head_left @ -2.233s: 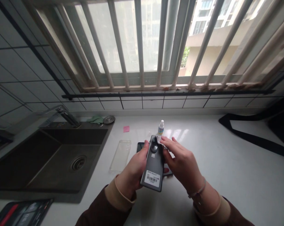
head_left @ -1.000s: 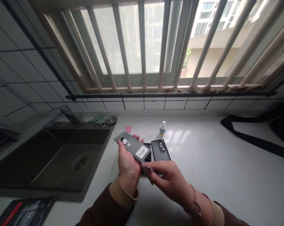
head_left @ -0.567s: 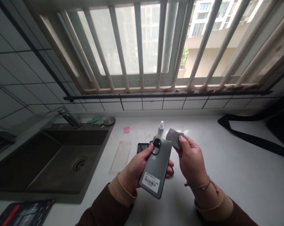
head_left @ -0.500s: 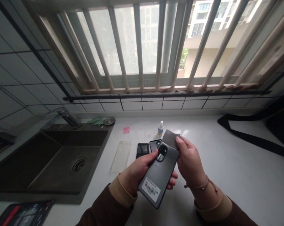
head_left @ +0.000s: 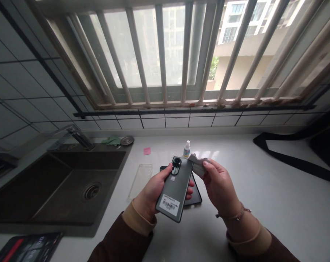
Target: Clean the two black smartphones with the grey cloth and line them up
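Observation:
My left hand (head_left: pixel 154 185) is wrapped round a dark grey smartphone (head_left: pixel 178 189), back side up, with its thumb beside the camera bump and a barcode label near the lower end. Between the thumb and fingers of my right hand (head_left: pixel 218 182) is a grey cleaning cloth (head_left: pixel 199 164), its edge at the phone's upper right side. Under the phone lies a black phone case (head_left: pixel 196 191), partly covered. A second dark device is almost wholly hidden behind the phone. Just beyond the cloth stands a small white bottle (head_left: pixel 187 149).
A clear phone case (head_left: pixel 141 180) and a pink paper slip (head_left: pixel 146 151) lie left of the phone. Further left is a sink (head_left: pixel 99 229) with a faucet (head_left: pixel 79 137). A black strap (head_left: pixel 290 156) rests at the right, and a barred window rises behind the counter.
The phone has moved left and slightly up in my left hand, uncovering the lower part of the black case. The cloth has bunched up and shifted down against the phone's edge.

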### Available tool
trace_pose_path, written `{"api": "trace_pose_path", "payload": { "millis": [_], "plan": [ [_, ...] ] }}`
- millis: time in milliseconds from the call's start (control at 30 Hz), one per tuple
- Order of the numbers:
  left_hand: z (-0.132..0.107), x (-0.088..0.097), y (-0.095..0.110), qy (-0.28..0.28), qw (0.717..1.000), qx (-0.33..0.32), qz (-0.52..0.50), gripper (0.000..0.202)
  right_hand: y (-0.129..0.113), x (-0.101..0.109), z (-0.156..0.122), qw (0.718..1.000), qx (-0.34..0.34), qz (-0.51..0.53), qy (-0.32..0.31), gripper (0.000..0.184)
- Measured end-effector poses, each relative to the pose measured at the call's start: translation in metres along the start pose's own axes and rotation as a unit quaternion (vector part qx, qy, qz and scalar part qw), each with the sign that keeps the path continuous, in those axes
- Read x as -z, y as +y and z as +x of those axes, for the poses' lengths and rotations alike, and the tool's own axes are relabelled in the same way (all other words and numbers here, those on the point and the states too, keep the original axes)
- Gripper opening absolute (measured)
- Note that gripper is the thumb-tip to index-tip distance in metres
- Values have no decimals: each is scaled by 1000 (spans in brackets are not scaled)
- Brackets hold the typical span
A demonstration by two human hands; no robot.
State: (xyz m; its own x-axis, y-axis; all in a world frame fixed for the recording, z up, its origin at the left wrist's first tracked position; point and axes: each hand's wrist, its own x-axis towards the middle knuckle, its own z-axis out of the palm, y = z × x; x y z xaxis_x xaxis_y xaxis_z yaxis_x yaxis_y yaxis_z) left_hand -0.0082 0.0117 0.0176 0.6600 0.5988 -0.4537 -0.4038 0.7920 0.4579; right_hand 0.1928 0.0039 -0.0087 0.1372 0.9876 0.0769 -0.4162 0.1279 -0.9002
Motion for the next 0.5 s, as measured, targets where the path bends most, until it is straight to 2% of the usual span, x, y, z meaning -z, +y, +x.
{"api": "trace_pose_path", "payload": {
  "millis": [133, 233, 333, 500],
  "plan": [
    [0, -4, 1, 12, 1000, -19, -3, 63, 2, 5, 1, 999, 22, -28, 3, 24],
    [4, -5, 2, 43, 997, -67, -22, 61, 0, 9, 4, 999, 23, -24, 27, 23],
    [9, -3, 2, 90, 990, -105, -41, 60, 1, 15, 13, 996, 4, -12, 86, 25],
    [16, 3, 2, 130, 984, -115, -36, 62, 10, 35, 37, 977, -45, -26, 206, 26]
  ]
}}
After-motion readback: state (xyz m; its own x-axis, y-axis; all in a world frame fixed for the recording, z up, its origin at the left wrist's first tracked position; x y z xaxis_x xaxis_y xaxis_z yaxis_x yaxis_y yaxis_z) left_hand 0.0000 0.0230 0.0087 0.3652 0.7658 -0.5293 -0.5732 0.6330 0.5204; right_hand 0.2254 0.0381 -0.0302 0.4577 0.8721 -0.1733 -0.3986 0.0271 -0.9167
